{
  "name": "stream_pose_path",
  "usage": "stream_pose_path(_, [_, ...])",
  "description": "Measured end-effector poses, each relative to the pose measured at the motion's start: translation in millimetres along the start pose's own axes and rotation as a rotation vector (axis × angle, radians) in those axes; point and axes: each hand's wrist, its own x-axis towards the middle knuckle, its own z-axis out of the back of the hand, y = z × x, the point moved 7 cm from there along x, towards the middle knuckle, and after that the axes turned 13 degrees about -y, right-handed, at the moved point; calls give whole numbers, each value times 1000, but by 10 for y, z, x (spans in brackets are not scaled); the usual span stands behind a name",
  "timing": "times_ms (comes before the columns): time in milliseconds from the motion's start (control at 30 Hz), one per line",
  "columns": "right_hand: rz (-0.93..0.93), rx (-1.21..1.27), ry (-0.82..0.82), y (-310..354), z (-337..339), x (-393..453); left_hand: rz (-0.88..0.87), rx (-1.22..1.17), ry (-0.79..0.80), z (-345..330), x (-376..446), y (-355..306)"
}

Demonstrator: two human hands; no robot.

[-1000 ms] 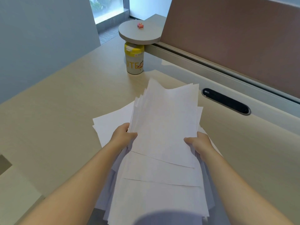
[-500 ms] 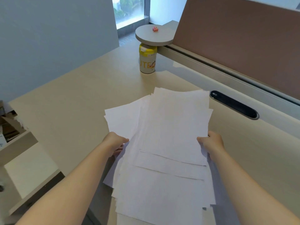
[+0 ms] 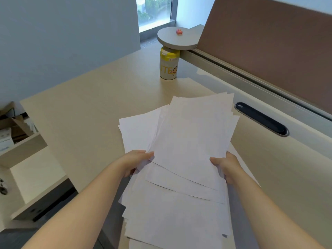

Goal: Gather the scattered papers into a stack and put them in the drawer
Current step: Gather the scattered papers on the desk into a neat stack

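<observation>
Since a second ago the head view has swung left, so the open shelving (image 3: pixel 19 141) beside the counter (image 3: pixel 89 105) has come into sight, and the papers (image 3: pixel 183 159) have been lowered from a raised tilt to a flatter carry while both hands kept their places on the side edges.

Head view: the left hand (image 3: pixel 138 159) grips the left edge of the sheaf with its thumb on top and its fingers curled underneath, and the right hand (image 3: pixel 226 166) does the same on the right edge. Each grip is closed on paper, probably because a loose pile held only at one side would fan out and slide. The sheets are gathered but not squared: staggered corners show at the far end and stepped edges near the body, and the near end hangs past the counter's front edge. The far end looks to lie on or just above the counter; I cannot tell which. A yellow-lidded canister (image 3: pixel 168 65) stands well beyond, under a round shelf (image 3: pixel 177 39), clear of the work. No drawer is plainly visible; judging by the leftward turn, it may be down on that side, and the pile likely needs tapping even first.
</observation>
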Motion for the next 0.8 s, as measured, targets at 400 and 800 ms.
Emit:
stream_pose_path(400, [142, 126, 113, 340, 40, -161, -51, -143, -20, -88, -73, -275])
stream_pose_path(800, [288, -765, -246, 142, 273, -36, -115, -3, -548, 508, -38, 123])
